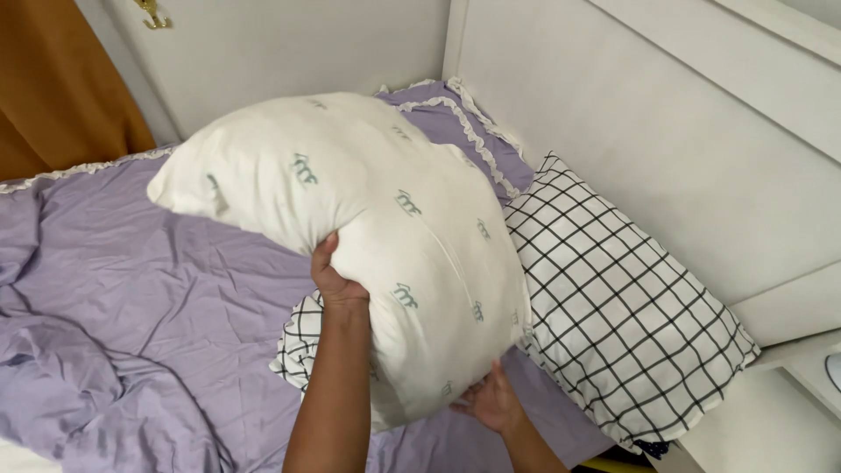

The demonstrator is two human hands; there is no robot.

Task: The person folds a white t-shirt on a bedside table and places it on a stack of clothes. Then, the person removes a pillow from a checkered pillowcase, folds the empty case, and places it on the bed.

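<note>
Both hands hold the white pillow [350, 210] above the purple bed [149, 289], left hand [337, 280] pinching its edge, right hand [492, 401] cupping underneath, so a weak pinch could, I reckon, drop it onto the checked pillow [622, 307].

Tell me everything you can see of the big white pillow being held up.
The white pillow is large and plump, in soft creased fabric with small grey-green motifs scattered over it. It is lifted off the purple sheet, tilted, one corner pointing left. The left hand grips its near edge; the right hand supports its lower corner. It hangs in front of a checked pillow and hides part of it.
</note>
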